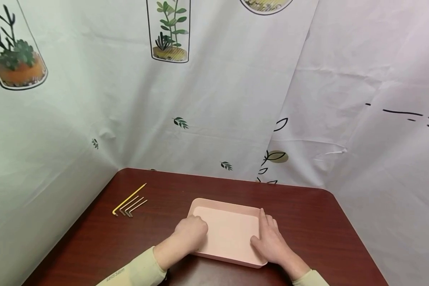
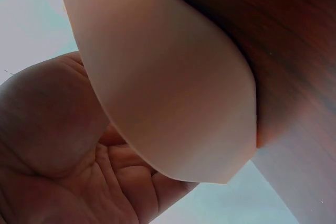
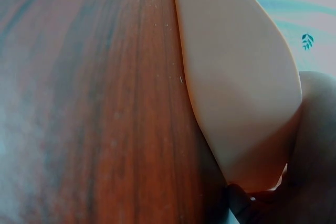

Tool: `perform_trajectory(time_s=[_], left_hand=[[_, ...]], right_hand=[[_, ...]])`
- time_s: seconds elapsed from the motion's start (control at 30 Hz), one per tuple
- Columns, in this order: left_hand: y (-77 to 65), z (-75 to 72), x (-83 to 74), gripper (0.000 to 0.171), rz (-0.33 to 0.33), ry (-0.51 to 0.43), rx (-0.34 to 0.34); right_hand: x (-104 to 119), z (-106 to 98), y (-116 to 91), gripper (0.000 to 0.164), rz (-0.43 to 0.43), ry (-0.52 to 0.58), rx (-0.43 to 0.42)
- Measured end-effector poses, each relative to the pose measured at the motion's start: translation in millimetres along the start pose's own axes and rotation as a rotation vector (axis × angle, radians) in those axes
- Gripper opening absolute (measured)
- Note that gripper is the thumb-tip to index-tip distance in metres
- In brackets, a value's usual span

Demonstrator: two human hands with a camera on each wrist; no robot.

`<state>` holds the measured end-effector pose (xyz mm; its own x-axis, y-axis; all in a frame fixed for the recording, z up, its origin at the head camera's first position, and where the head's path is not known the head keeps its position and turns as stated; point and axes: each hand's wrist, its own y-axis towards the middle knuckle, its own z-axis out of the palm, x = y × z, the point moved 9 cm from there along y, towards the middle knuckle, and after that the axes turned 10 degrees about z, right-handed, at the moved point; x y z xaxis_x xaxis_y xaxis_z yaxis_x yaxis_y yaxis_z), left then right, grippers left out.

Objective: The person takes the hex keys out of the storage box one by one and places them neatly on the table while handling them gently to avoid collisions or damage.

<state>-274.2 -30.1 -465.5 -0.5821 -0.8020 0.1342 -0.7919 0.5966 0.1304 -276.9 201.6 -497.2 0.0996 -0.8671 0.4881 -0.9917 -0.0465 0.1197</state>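
Observation:
A shallow pink rectangular tray (image 1: 228, 230) with rounded corners sits on the table in the head view, with nothing lying in it. At its left wall my left hand (image 1: 191, 233) grips the side, knuckles curled over the rim. The left wrist view has the palm (image 2: 68, 182) behind the tray's outer wall (image 2: 168, 87). My right hand (image 1: 271, 242) holds the opposite wall, thumb inside the tray and fingers along the outside. In the right wrist view, that hand (image 3: 315, 145) is close against the tray's corner (image 3: 247, 93), fingertips partly in shadow.
Several L-shaped hex keys lie on the table's left part: a long yellow one (image 1: 129, 199) and shorter metallic ones (image 1: 137, 205) beside it. The dark red-brown wooden table (image 1: 314, 222) has rounded far corners. White curtains (image 1: 214, 99) printed with plants hang around it.

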Motion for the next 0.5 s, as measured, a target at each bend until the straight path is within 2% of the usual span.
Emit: perform_trajectory(time_s=[0.27,0.5], left_hand=[[-0.3,0.4,-1.7,0.016,0.035,-0.036,-0.024],[-1.9,-3.0,-7.7,0.017,0.088,-0.005,-0.063]], right_hand=[[-0.8,0.3,-0.4,0.100,0.009,0.013,0.015],[-0.5,-0.6,-0.2,0.101,0.009,0.014,0.013]])
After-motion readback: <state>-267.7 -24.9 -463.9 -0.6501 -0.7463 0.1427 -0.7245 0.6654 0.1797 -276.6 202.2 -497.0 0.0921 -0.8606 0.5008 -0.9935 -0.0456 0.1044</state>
